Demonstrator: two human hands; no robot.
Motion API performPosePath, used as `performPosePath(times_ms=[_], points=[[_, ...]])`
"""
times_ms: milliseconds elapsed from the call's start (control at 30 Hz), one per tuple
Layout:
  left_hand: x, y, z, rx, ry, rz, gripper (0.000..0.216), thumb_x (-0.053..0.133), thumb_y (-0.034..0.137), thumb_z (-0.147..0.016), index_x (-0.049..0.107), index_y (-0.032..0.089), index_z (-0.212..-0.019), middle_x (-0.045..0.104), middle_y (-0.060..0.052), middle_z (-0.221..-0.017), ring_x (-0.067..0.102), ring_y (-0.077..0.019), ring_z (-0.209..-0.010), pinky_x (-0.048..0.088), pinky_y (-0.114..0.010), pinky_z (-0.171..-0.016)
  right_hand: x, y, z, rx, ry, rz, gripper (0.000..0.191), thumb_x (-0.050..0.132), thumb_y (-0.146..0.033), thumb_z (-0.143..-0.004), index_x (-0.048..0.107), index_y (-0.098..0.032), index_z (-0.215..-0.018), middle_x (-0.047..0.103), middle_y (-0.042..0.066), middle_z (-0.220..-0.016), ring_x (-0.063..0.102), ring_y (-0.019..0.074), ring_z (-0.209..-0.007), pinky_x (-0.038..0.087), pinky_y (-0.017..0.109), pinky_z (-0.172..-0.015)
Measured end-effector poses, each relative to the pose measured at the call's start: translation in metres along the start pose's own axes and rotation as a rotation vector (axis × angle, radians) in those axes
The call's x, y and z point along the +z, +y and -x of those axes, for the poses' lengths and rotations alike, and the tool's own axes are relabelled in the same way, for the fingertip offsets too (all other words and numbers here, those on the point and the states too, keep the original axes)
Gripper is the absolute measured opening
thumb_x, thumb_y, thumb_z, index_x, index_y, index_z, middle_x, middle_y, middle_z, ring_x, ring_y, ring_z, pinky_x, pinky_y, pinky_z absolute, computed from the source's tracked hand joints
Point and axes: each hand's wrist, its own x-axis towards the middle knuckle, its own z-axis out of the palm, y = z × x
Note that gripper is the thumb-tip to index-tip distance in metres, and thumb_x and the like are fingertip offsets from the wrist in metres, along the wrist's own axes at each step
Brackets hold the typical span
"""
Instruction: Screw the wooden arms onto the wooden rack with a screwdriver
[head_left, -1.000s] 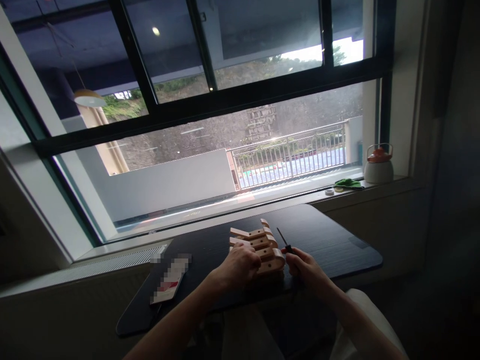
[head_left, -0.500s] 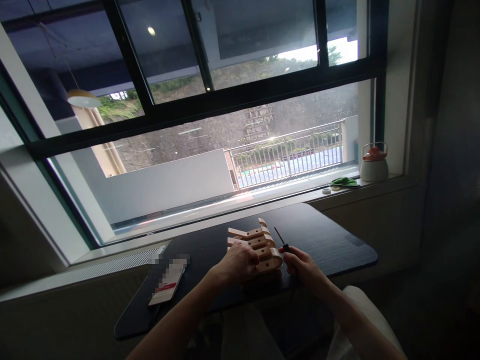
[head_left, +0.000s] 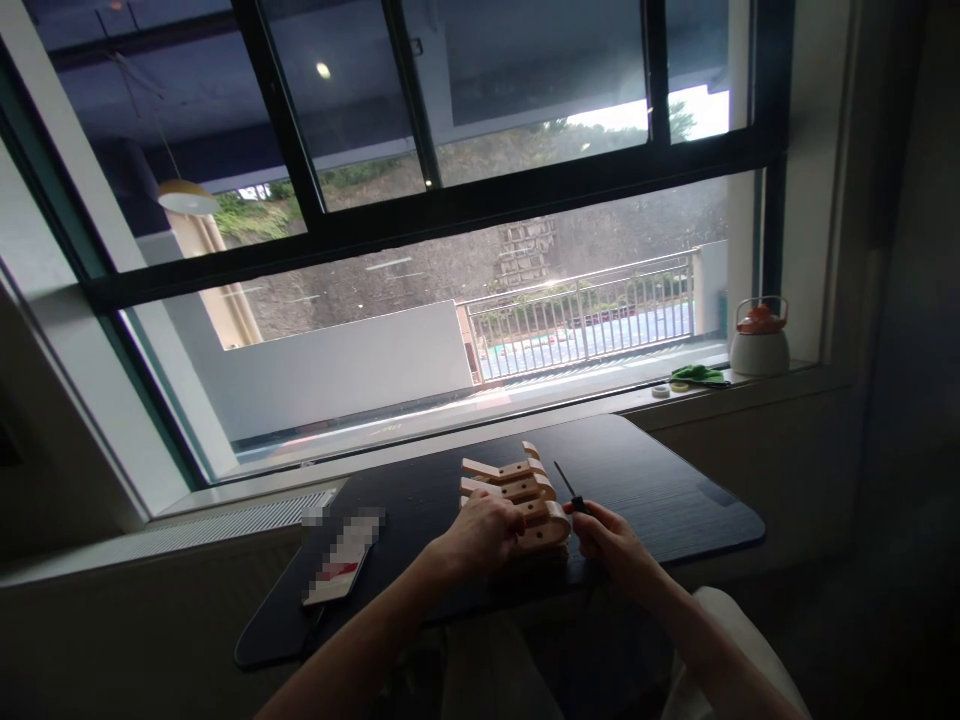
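A light wooden rack with several curved, hook-like pieces (head_left: 543,512) sits near the front edge of the dark table. Dark round holes show along its pieces. My left hand (head_left: 486,530) is closed over the rack's near left side, its fingertips partly hidden against the wood. Just right of the rack, my right hand (head_left: 606,535) grips a screwdriver (head_left: 576,498) by its black handle. The thin shaft points up and away to the left, apart from the wood.
On the table (head_left: 660,470) a phone (head_left: 341,565) lies at the left. Along the windowsill stand a white kettle-like jug with an orange lid (head_left: 760,345), a green cloth-like item (head_left: 697,375) and small tape rolls (head_left: 661,391). A large window rises behind.
The whole view has shifted slightly, with the scene sitting a little further right. Both hands keep nearly the same places by the rack, and the screwdriver remains in my right hand.
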Motion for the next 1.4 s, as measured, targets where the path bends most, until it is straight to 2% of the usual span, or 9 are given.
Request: performPosePath(times_ms=[233, 467, 633, 767, 933, 1100, 1200, 1400], points=[[0.010, -0.008, 0.002, -0.052, 0.043, 0.036, 0.016, 0.058, 0.018, -0.073, 0.073, 0.021, -0.076, 0.070, -0.004, -0.080, 0.060, -0.0195, -0.077, 0.039, -0.028, -0.069, 0.002, 0.001, 0.000, 0.015, 0.007, 0.023, 0.040, 0.066, -0.051, -0.074, 0.066, -0.016, -0.093, 0.039, -0.007, -0.055, 0.033, 0.0092, -0.051, 0.029, 0.024, -0.049], [0.012, -0.011, 0.005, -0.119, 0.079, 0.132, 0.017, 0.057, 0.017, -0.073, 0.071, 0.020, -0.082, 0.070, -0.003, -0.085, 0.061, -0.0177, -0.077, 0.040, -0.025, -0.065, 0.001, 0.001, 0.000, 0.022, -0.005, 0.018, 0.040, 0.066, -0.052, -0.074, 0.066, -0.016, -0.093, 0.040, -0.006, -0.057, 0.033, 0.0093, -0.052, 0.028, 0.024, -0.049], [0.011, -0.005, 0.007, -0.149, 0.071, 0.084, 0.015, 0.058, 0.023, -0.075, 0.071, 0.019, -0.078, 0.070, -0.004, -0.081, 0.062, -0.0188, -0.075, 0.039, -0.026, -0.067, 0.003, -0.002, 0.002, 0.030, 0.008, 0.007, 0.041, 0.066, -0.052, -0.073, 0.066, -0.016, -0.092, 0.036, -0.007, -0.056, 0.030, 0.0086, -0.051, 0.027, 0.023, -0.048], [0.009, -0.001, 0.012, -0.105, 0.100, 0.071, 0.020, 0.056, 0.031, -0.080, 0.074, 0.021, -0.082, 0.071, -0.005, -0.084, 0.062, -0.0205, -0.081, 0.040, -0.028, -0.073, 0.004, -0.003, 0.001, 0.033, 0.018, 0.008, 0.042, 0.067, -0.053, -0.071, 0.066, -0.016, -0.091, 0.036, -0.007, -0.055, 0.031, 0.0084, -0.050, 0.028, 0.023, -0.047], [0.010, -0.008, 0.014, -0.124, 0.081, 0.151, 0.022, 0.053, 0.025, -0.080, 0.074, 0.024, -0.087, 0.072, -0.002, -0.087, 0.062, -0.0177, -0.081, 0.041, -0.025, -0.073, 0.003, -0.002, 0.001, 0.028, 0.022, 0.021, 0.043, 0.068, -0.054, -0.070, 0.067, -0.016, -0.091, 0.041, -0.006, -0.056, 0.033, 0.0084, -0.050, 0.030, 0.023, -0.046], [0.014, -0.018, 0.009, -0.160, 0.055, 0.161, 0.023, 0.054, 0.021, -0.075, 0.076, 0.022, -0.084, 0.073, -0.002, -0.083, 0.063, -0.0168, -0.077, 0.041, -0.025, -0.070, 0.004, -0.003, 0.002, 0.032, 0.022, 0.024, 0.044, 0.069, -0.054, -0.069, 0.067, -0.016, -0.091, 0.041, -0.006, -0.056, 0.033, 0.0089, -0.050, 0.029, 0.023, -0.047], [0.014, -0.015, 0.008, -0.134, 0.058, 0.180, 0.024, 0.053, 0.020, -0.076, 0.076, 0.020, -0.085, 0.073, -0.002, -0.084, 0.062, -0.0163, -0.077, 0.042, -0.024, -0.072, 0.005, -0.004, 0.002, 0.037, 0.023, 0.017, 0.043, 0.069, -0.054, -0.069, 0.067, -0.016, -0.090, 0.039, -0.006, -0.055, 0.032, 0.0091, -0.050, 0.028, 0.024, -0.047], [0.012, -0.004, 0.014, -0.181, 0.068, 0.166, 0.022, 0.054, 0.026, -0.078, 0.075, 0.020, -0.085, 0.073, -0.003, -0.085, 0.062, -0.0183, -0.080, 0.042, -0.026, -0.074, 0.002, -0.002, 0.001, 0.028, 0.007, -0.007, 0.043, 0.069, -0.053, -0.071, 0.067, -0.016, -0.091, 0.038, -0.007, -0.056, 0.031, 0.0083, -0.050, 0.029, 0.024, -0.048]])
